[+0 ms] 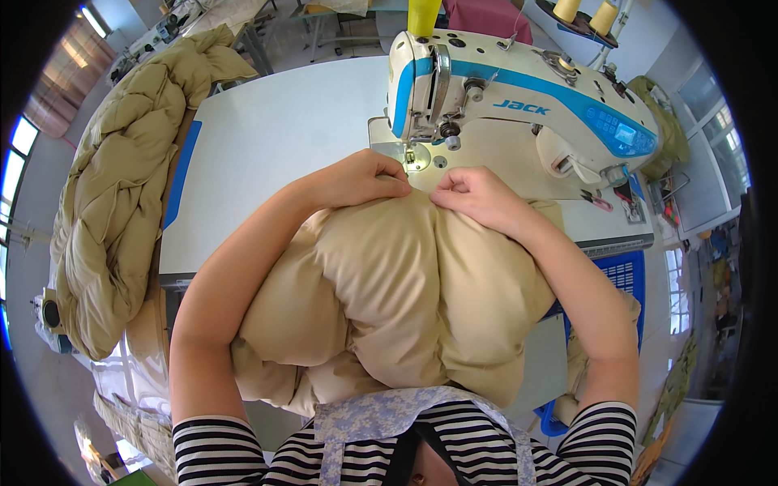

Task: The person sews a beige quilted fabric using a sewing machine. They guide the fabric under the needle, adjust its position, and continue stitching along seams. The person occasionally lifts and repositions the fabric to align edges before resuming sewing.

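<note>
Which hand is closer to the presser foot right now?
Left. The left hand pinches the beige padded fabric just below the presser foot; the right hand sits further right.

Bright, even daylight from windows (pixel 18 154) at left fills the room; shadows stay soft, focus sharp, while fisheye distortion bends edges into a black rim.

I am sitting in a garment sewing workshop: an industrial white and blue sewing machine (pixel 519 105) stands on my wide white work table (pixel 275 146), thread cones (pixel 585 12) sit on a stand behind it, and a heap of beige quilted pieces (pixel 121 194) lies piled at my left, with another sewing station (pixel 166 28) further back
</note>
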`<action>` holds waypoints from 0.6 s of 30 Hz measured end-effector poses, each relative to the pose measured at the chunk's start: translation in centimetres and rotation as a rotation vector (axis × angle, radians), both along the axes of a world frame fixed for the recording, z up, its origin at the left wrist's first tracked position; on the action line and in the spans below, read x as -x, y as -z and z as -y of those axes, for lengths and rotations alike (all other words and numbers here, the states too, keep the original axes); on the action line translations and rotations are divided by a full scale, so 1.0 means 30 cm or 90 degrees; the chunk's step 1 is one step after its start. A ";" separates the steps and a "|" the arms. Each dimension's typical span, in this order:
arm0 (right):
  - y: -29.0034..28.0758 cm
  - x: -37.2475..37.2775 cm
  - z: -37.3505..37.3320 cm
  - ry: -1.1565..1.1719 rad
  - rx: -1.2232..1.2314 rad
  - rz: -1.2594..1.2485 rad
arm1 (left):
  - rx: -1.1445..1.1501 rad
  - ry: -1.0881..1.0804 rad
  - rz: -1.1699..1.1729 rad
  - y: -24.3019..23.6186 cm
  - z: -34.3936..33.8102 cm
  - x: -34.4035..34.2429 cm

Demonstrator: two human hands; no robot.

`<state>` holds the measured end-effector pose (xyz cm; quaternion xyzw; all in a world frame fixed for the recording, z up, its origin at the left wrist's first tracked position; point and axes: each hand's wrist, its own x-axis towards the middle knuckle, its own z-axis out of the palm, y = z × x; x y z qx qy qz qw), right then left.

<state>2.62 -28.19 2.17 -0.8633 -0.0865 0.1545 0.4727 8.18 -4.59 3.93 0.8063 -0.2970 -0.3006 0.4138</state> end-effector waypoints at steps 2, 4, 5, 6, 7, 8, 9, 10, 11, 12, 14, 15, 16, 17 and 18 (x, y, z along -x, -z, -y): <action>0.078 -0.080 0.011 0.016 0.087 0.003 | -0.034 -0.022 0.015 0.070 0.023 -0.067; 0.130 -0.136 0.013 0.030 0.166 0.004 | -0.066 -0.040 0.038 0.126 0.033 -0.120; 0.145 -0.155 0.012 0.021 0.185 0.011 | -0.082 -0.049 0.048 0.148 0.037 -0.139; 0.154 -0.169 0.009 0.017 0.209 0.012 | -0.094 -0.054 0.058 0.164 0.041 -0.154; 0.157 -0.178 0.003 0.013 0.228 0.019 | -0.107 -0.059 0.066 0.176 0.046 -0.165; 0.157 -0.185 -0.004 0.013 0.257 0.027 | -0.122 -0.074 0.077 0.184 0.051 -0.174; 0.155 -0.191 -0.012 0.013 0.280 0.041 | -0.145 -0.078 0.110 0.189 0.058 -0.181; 0.151 -0.196 -0.019 0.005 0.297 0.057 | -0.171 -0.090 0.143 0.192 0.066 -0.186; 0.146 -0.202 -0.025 0.019 0.311 0.059 | -0.202 -0.095 0.169 0.193 0.075 -0.191; 0.143 -0.208 -0.029 0.025 0.319 0.063 | -0.228 -0.094 0.181 0.193 0.084 -0.198; 0.139 -0.222 -0.031 0.024 0.350 0.059 | -0.277 -0.081 0.192 0.193 0.099 -0.214; 0.140 -0.230 -0.029 0.016 0.373 0.050 | -0.291 -0.077 0.212 0.194 0.104 -0.221; 0.142 -0.237 -0.026 0.015 0.398 0.062 | -0.295 -0.075 0.238 0.196 0.108 -0.228; 0.145 -0.243 -0.023 0.024 0.376 0.059 | -0.299 -0.072 0.264 0.198 0.110 -0.233; 0.150 -0.248 -0.019 0.040 0.355 0.077 | -0.293 -0.083 0.268 0.200 0.110 -0.238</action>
